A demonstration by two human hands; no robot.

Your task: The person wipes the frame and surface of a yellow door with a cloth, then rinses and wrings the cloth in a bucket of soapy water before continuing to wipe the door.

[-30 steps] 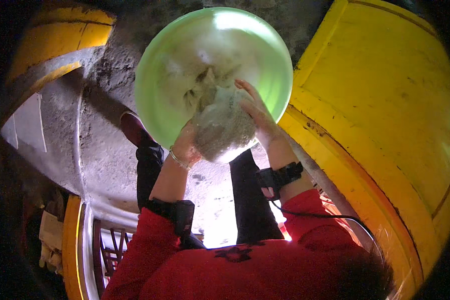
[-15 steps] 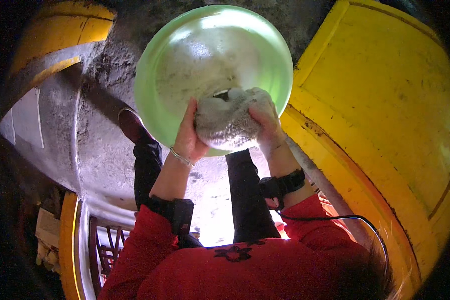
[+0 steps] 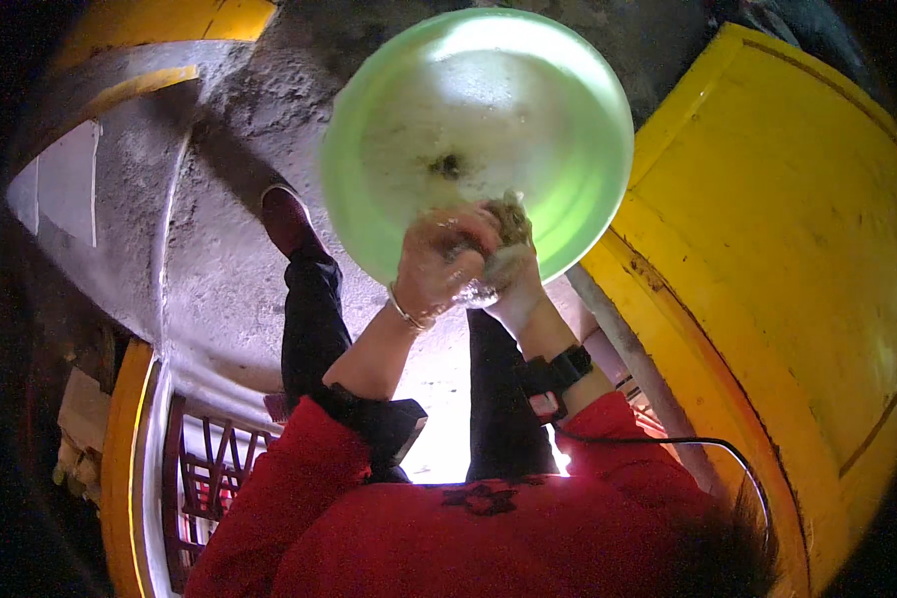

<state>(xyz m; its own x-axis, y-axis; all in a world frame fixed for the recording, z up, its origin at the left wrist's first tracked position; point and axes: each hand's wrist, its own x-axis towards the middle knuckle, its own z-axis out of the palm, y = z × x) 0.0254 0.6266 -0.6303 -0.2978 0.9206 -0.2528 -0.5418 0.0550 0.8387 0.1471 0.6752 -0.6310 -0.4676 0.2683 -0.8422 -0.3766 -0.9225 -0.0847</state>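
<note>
A greyish cloth [image 3: 509, 216], blurred and mostly hidden, is bunched over the near side of the green basin [image 3: 345, 199]. The left hand [image 3: 441, 261] curls its fingers around it; the right hand [image 3: 516, 283], partly covered, clasps it from the right.

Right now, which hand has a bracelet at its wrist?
The left hand: a pale, thin bracelet circles its wrist, while the right hand shows none, only a black band farther up the forearm.

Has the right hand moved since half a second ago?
Yes. Judged against the yellow panel, the right hand has moved left, away from the panel and closer to the left hand.
</note>
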